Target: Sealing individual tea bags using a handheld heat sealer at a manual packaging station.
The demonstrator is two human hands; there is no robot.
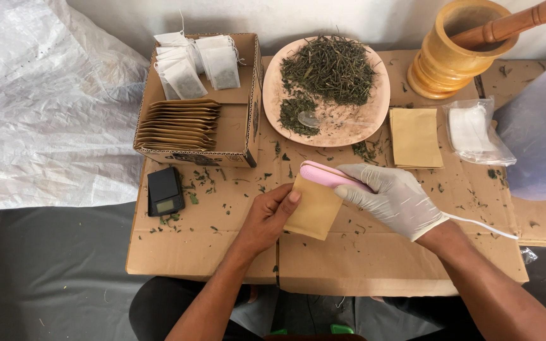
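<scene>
Cardboard covers the tabletop (374,259), strewn with dried herb bits; white plastic sheeting (45,107) lies to your left against a pale wall.

Your left hand (266,218), bare, pinches a tan pouch (314,208) by its left edge, thumb on the front, so that grip is closed on the pouch. The pouch sits tilted just above the tabletop, near the front centre.

Your right hand (396,199), in a white glove, is wrapped around a pink sealer (330,175); that grip is closed on the sealer. The sealer's head lies across the pouch's top edge, touching it. A white cord (481,226) runs from the glove to your right.

Behind the pouch: a plate (374,120) of dried herbs (330,66) with a clear spoon (311,119). To its left, a box (248,126) holds a fanned row of tan pouches (178,123) and white tea bags (197,63). A black scale (164,189) sits just in front of the box. To the plate's right: a stack of flat pouches (415,136), a clear bag (475,129) of white bags, and a wooden mortar (456,53) with pestle (519,22).
</scene>
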